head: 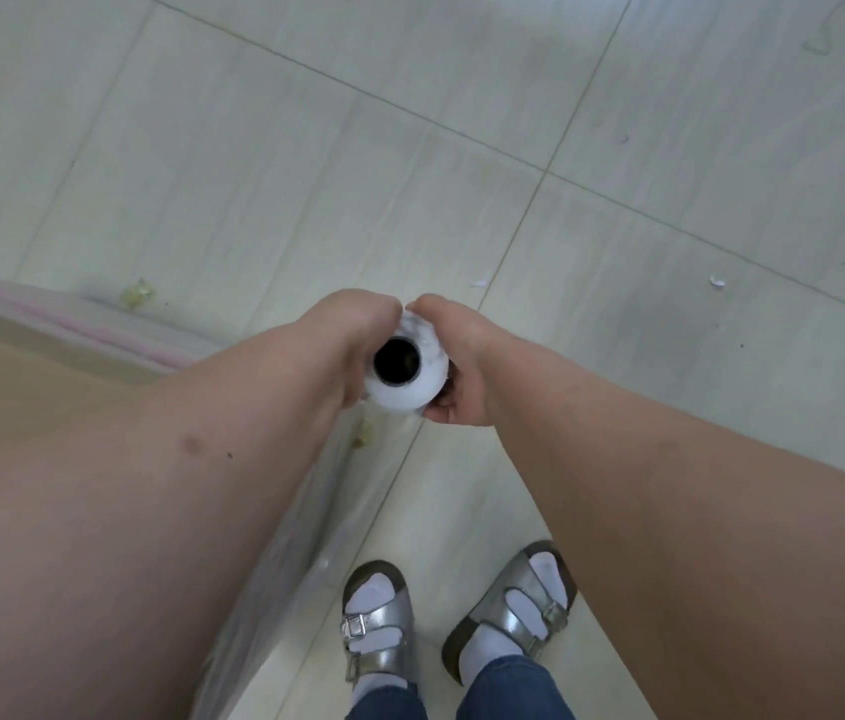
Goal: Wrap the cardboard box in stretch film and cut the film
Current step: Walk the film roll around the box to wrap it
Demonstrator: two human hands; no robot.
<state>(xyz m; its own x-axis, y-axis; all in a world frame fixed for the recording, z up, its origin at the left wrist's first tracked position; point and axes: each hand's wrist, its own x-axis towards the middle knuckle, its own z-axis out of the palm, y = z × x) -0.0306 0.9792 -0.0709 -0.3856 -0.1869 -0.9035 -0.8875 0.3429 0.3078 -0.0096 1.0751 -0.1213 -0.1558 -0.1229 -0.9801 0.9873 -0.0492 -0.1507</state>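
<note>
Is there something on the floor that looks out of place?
Yes. Small white scraps lie on the tiled floor at right, and a yellowish crumpled bit lies beside the cardboard box. They look like litter.

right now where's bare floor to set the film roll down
Bare tiled floor lies open beyond both hands and right of the film roll, with only small scraps. Crowded: the cardboard box fills the left, the sandals stand just below.

Pale glossy floor tiles (462,85) with thin grout lines carry scattered small paper scraps (717,282).
</note>
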